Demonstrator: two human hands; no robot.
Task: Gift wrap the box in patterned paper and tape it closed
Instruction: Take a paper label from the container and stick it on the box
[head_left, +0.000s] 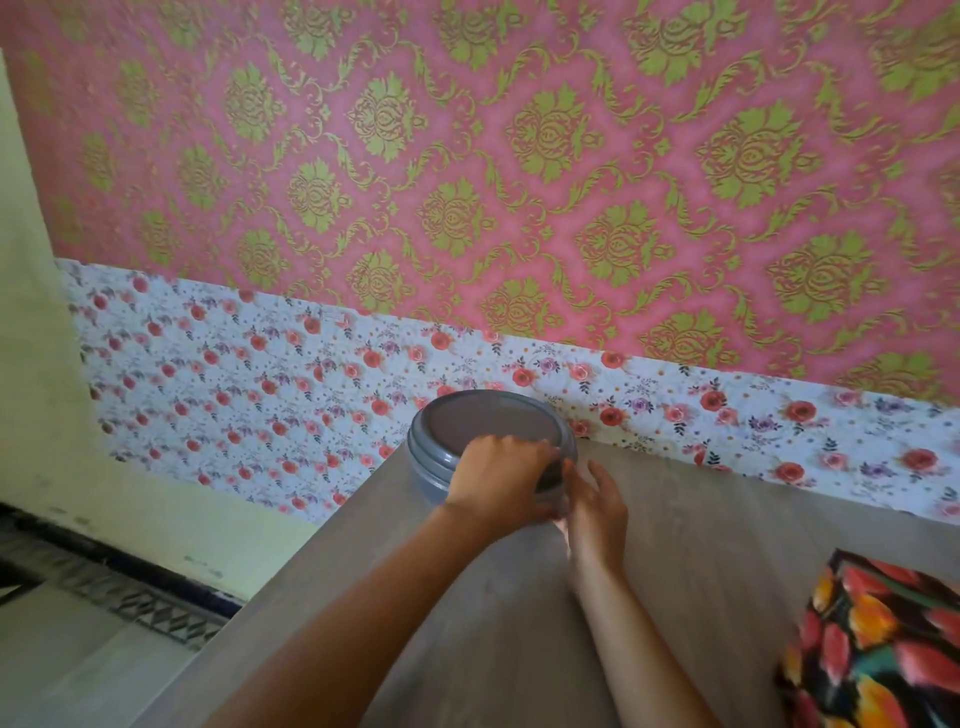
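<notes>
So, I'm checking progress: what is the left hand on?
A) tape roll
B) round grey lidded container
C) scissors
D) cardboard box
B: the left hand grips the lid rim of the round grey container at the table's far edge.

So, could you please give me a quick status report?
Left hand grips grey round container at lid rim. Right hand open beside it. Colourful patterned item lower right, clear of hands.

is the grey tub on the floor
No, the tub stands on the table at its far corner, with the left hand on its lid.
</notes>
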